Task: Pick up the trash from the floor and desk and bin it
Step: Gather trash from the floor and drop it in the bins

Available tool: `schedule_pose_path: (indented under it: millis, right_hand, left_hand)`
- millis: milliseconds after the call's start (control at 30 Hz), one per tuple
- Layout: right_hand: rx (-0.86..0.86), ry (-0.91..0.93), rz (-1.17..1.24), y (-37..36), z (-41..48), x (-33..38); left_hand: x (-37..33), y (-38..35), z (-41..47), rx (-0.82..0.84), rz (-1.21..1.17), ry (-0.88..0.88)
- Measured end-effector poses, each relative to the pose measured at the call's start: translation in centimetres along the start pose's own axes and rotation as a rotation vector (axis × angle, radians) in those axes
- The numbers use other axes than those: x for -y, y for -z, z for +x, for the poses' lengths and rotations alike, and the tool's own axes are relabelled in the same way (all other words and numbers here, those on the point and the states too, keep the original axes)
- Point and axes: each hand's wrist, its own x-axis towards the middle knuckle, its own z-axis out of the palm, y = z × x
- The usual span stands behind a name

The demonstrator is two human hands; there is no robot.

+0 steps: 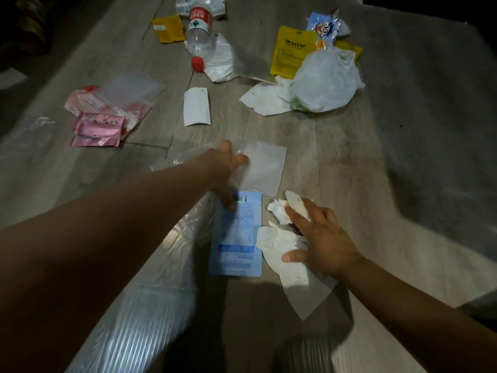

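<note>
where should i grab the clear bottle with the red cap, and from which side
Take the bottle round its clear middle, coming down from above with fingers across its width. It lies flat on the floor with the red cap pointing at you, so its long sides are exposed. Its left side meets bare floor and its right touches a white wrapper.

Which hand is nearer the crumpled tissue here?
Right. The right hand rests on the tissue; the left hand is apart from it, touching the far end of the blue packet.
</note>
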Motion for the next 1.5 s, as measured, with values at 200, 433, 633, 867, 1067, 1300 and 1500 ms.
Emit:
schedule_pose_path:
  millis: [200,433,633,867,1067,1300,1500]
  right_hand:
    - [0.033,-0.004,0.012,0.4,-0.1,0.2]
    - [-0.028,-0.029,0.102,1.0,-0.8,1.5]
    - [-0.122,-0.051,0.301,0.9,-1.8,2.9]
    - [-0.255,-0.126,0.605,2.2,-2.5,2.0]
    - [-0.421,-0.136,0.695,3.8,-3.4,1.4]
    - [-0.492,-0.124,0.738,7.0,-4.8,3.1]
    - [-0.426,-0.066,0.636,9.9,-7.2,4.4]
  left_hand:
    - [-0.3,-0.9,-1.5,-0.073,-0.181,-0.029]
    - [-0.3,-2.5,-3.4,-0.164,-0.339,-0.019]
    - [-0.9,-3.3,-4.2,-0.247,-0.456,0.057]
    - [-1.5,-4.2,-6.1,-0.263,-0.639,0.108]
    - [-1.3,-3.4,-9.3,-0.356,-0.781,0.109]
    - [-0.9,-0.3,-14.4,-0.460,-0.956,0.111]
    - [0.0,0.8,-17.1,-0.430,-0.828,0.094]
